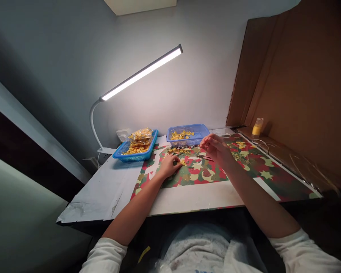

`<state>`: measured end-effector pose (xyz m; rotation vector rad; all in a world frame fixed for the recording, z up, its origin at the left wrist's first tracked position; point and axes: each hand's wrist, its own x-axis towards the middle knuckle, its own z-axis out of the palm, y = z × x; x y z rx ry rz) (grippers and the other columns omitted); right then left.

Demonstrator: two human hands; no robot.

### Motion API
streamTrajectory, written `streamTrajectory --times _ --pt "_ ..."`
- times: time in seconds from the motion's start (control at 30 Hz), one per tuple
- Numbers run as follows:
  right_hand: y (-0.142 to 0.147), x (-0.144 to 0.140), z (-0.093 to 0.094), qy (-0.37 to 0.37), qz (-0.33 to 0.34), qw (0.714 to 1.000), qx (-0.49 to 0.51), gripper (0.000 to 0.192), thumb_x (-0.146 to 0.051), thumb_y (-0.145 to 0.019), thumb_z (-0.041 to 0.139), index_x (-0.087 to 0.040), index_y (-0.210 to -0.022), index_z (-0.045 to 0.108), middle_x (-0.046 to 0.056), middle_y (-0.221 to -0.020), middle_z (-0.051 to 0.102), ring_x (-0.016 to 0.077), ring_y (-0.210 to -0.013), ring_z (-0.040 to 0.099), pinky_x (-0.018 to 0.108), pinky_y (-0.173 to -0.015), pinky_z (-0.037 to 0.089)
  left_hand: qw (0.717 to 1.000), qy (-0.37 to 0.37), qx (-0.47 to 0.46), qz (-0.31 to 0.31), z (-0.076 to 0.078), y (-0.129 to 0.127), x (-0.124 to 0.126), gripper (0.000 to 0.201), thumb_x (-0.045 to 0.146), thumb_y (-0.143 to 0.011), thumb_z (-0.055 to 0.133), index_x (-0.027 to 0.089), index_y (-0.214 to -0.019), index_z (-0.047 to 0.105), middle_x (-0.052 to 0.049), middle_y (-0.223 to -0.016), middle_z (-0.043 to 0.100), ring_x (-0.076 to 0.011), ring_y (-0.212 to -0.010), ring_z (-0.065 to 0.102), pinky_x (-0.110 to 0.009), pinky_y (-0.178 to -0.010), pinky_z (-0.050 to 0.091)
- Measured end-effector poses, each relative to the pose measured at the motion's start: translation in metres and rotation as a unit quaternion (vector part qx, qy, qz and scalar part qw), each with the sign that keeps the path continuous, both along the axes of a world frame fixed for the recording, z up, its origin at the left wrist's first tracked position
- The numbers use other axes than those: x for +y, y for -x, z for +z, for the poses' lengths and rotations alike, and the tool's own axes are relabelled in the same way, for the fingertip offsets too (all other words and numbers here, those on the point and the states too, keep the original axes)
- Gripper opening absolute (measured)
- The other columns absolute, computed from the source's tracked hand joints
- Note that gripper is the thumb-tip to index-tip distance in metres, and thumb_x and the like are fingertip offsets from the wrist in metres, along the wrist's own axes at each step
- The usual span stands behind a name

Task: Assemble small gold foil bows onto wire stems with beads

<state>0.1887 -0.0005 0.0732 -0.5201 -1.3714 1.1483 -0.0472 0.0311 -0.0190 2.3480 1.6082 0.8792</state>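
Carefully | my left hand (pixel 168 165) pressed flat on the gold piece (pixel 183 162) on the counter (pixel 187 197) | my right hand (pixel 216 148) pinched a thin thread, raised | best kept taut, piece pinned.

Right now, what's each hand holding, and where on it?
The left hand presses its fingertips on a small yellow piece lying on the patterned mat. The right hand is raised with fingers pinched; whatever it holds is too thin to tell.

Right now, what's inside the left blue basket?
The left blue basket holds clear bags of small yellow pieces, stacked above the rim, with loose ones below. Whatever lies underneath the bags is covered.
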Motion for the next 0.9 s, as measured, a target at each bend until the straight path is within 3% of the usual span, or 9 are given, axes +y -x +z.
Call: streamTrajectory --times 0.1,0.27,0.37,0.47,0.53,0.63,0.8,0.9 --pt "0.002 0.000 0.004 -0.018 -0.001 0.999 -0.026 0.036 -0.058 -0.076 0.058 -0.024 -0.068 0.049 0.003 -0.069 0.056 0.0187 -0.070 0.058 0.039 -0.074 0.051 0.998 0.031 -0.053 0.011 -0.001 0.001 0.001 0.021 0.037 -0.069 0.071 0.018 -0.078 0.065 -0.004 -0.076 0.063 -0.0171 -0.069 0.054 -0.028 -0.063 0.040" --pt "0.009 0.002 0.000 -0.027 0.075 0.997 -0.019 0.036 -0.053 -0.079 0.058 -0.022 -0.063 0.047 0.001 -0.063 0.053 0.0163 -0.064 0.055 0.036 -0.074 0.049 0.990 0.070 -0.115 0.031 0.003 -0.002 -0.002 0.027 0.043 -0.065 0.072 0.017 -0.066 0.064 0.000 -0.059 0.059 -0.0134 -0.056 0.050 -0.024 -0.053 0.035" --pt "0.015 0.007 -0.005 -0.038 0.060 0.995 -0.069 0.033 -0.049 -0.081 0.055 -0.021 -0.064 0.051 0.001 -0.066 0.054 0.0164 -0.067 0.054 0.034 -0.074 0.047 0.984 0.072 -0.162 0.018 0.011 -0.005 -0.007 0.028 0.044 -0.066 0.071 0.017 -0.065 0.067 0.000 -0.058 0.061 -0.0128 -0.053 0.050 -0.024 -0.050 0.035" --pt "0.022 0.013 -0.019 -0.059 0.003 0.986 -0.157 0.031 -0.045 -0.079 0.054 -0.020 -0.061 0.054 0.005 -0.084 0.059 0.0184 -0.081 0.056 0.034 -0.079 0.044 0.974 0.106 -0.199 -0.003 0.017 -0.008 -0.014 0.029 0.046 -0.068 0.069 0.017 -0.070 0.070 0.000 -0.054 0.062 -0.0124 -0.048 0.050 -0.024 -0.046 0.035" --pt "0.028 0.017 -0.033 -0.075 -0.030 0.976 -0.202 0.035 -0.041 -0.077 0.056 -0.019 -0.051 0.047 0.007 -0.096 0.060 0.0215 -0.095 0.055 0.036 -0.086 0.042 0.968 0.142 -0.208 -0.012 0.020 -0.010 -0.018 0.032 0.048 -0.070 0.068 0.017 -0.075 0.071 0.001 -0.049 0.060 -0.0119 -0.044 0.049 -0.023 -0.044 0.033" --pt "0.036 0.021 -0.052 -0.069 -0.022 0.963 -0.258 0.036 -0.037 -0.077 0.056 -0.018 -0.048 0.046 0.008 -0.105 0.059 0.0227 -0.103 0.054 0.035 -0.087 0.042 0.960 0.171 -0.218 -0.035 0.021 -0.012 -0.023 0.037 0.052 -0.070 0.067 0.017 -0.079 0.071 0.003 -0.046 0.055 -0.0104 -0.041 0.045 -0.022 -0.041 0.029" --pt "0.042 0.020 -0.066 -0.037 -0.031 0.958 -0.284 0.031 -0.040 -0.080 0.053 -0.019 -0.057 0.054 0.003 -0.073 0.058 0.0166 -0.071 0.054 0.030 -0.067 0.042 0.953 0.179 -0.226 -0.094 0.023 -0.015 -0.026 0.039 0.054 -0.071 0.066 0.015 -0.073 0.069 0.003 -0.048 0.051 -0.0080 -0.043 0.041 -0.021 -0.042 0.027" --pt "0.042 0.018 -0.069 -0.021 -0.069 0.961 -0.268 0.032 -0.043 -0.080 0.053 -0.019 -0.059 0.053 0.000 -0.060 0.052 0.0144 -0.060 0.048 0.028 -0.058 0.038 0.961 0.129 -0.227 -0.093 0.026 -0.016 -0.029 0.038 0.052 -0.071 0.067 0.016 -0.085 0.069 0.000 -0.063 0.062 -0.0097 -0.050 0.048 -0.022 -0.047 0.034"
